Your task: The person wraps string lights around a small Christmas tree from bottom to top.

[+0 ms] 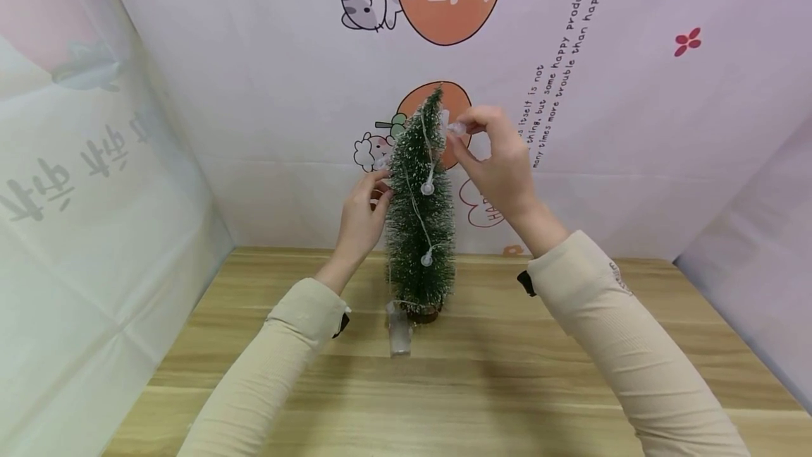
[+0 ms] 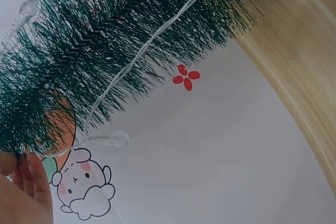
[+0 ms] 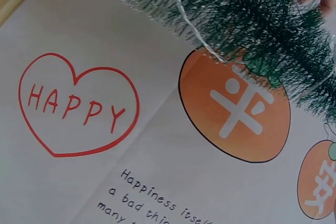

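A small frosted artificial Christmas tree (image 1: 419, 231) stands upright on a round base (image 1: 423, 315), with string lights (image 1: 415, 206) running over it. My right hand (image 1: 501, 164) pinches a clear bulb (image 1: 456, 129) of the string just right of the tree's upper part. At the tree's left side, the fingers of my left hand (image 1: 364, 214) are curled against the branches. In the left wrist view the thin wire leads to that hand (image 2: 29, 190), a loose bulb (image 2: 119, 139) hanging near; the fingertips are partly hidden. More bulbs (image 1: 428, 188) lie on the tree's front.
A clear battery box (image 1: 399, 333) lies on the wooden table (image 1: 507, 386) in front of the tree's base, joined by wire. Behind stands a printed cloth backdrop (image 1: 285, 104); a pale side panel (image 1: 95, 196) rises at the left.
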### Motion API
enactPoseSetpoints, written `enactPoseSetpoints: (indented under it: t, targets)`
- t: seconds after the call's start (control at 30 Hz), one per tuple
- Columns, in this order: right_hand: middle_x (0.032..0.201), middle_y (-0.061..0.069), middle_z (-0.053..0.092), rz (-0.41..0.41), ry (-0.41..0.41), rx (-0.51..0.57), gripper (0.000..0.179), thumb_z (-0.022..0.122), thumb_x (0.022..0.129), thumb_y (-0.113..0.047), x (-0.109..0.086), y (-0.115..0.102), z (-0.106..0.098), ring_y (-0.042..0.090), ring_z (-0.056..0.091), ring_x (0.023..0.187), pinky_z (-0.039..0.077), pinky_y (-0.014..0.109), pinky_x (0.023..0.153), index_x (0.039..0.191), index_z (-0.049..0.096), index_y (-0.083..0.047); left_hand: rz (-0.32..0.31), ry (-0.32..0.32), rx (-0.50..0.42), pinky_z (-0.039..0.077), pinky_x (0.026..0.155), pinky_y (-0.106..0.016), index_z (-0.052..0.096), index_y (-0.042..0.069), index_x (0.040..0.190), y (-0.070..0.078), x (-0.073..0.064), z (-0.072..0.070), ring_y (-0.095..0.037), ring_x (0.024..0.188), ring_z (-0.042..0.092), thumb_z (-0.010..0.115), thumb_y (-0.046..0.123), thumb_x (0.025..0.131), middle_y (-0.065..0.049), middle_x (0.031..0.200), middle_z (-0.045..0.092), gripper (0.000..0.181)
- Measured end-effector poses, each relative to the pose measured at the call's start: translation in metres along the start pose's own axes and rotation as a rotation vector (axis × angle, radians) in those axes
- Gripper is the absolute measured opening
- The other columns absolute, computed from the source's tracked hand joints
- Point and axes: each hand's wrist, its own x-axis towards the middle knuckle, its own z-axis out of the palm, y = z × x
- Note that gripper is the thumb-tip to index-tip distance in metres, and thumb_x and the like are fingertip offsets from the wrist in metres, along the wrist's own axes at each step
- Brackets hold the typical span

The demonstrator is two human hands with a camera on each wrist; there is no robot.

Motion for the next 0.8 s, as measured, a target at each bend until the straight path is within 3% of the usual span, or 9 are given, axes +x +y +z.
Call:
enactPoseSetpoints:
  t: [0.3, 0.8]
  targets:
    - [0.091, 0.018, 0.064, -0.022, -0.011, 0.000, 0.014, 0.064, 0.087, 0.001, 0.022, -0.005, 0.004, 0.026, 0.060, 0.081, 0.051, 0.019, 0.080, 0.100, 0.059, 0.006, 0.065, 0.023, 0.003, 0.058, 0.076, -0.038, 0.054, -0.001, 0.123, -0.001, -0.001, 0.001, -0.031, 0.090, 0.064, 0.053, -0.001, 0.094, -0.019, 0.099, 0.062, 0.030]
    - [0.102, 0.021, 0.064, 0.022, -0.090, -0.040, 0.020, 0.062, 0.089, -0.001, 0.038, -0.007, 0.005, 0.027, 0.063, 0.086, 0.055, 0.026, 0.082, 0.107, 0.066, 0.007, 0.063, 0.015, 0.027, 0.058, 0.075, -0.037, 0.054, 0.000, 0.124, 0.000, -0.001, 0.001, -0.030, 0.090, 0.064, 0.053, 0.000, 0.094, -0.018, 0.100, 0.062, 0.031]
